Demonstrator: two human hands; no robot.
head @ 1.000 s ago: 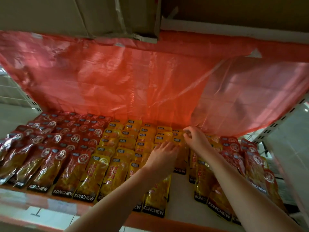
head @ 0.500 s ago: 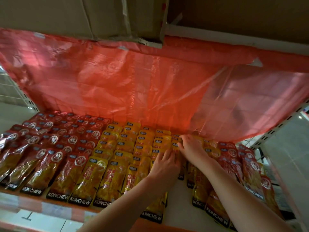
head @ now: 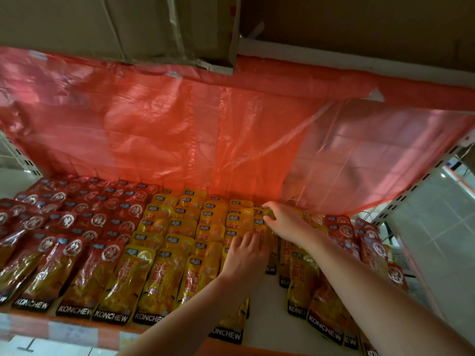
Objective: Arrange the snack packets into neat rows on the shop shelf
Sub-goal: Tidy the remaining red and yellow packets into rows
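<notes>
On the shelf (head: 259,304), red packets (head: 74,227) fill the left rows and yellow packets (head: 180,232) the middle, overlapped like shingles. More packets lie on the right, less even. Between the two groups a bare strip of shelf shows.

The left hand (head: 246,255) lies with straight fingers flat on the rightmost yellow column, pressing it down. The right hand (head: 282,222) reaches to the far end of that column, under the hanging red sheet (head: 205,140); its fingers curl on a yellow packet there, pinching its top edge.

The risk, as I judge it, is the slippery overlap: a tug at the far packet may drag its neighbours askew. The near packet (head: 231,327) of this column already overhangs the shelf edge and could slide off.
</notes>
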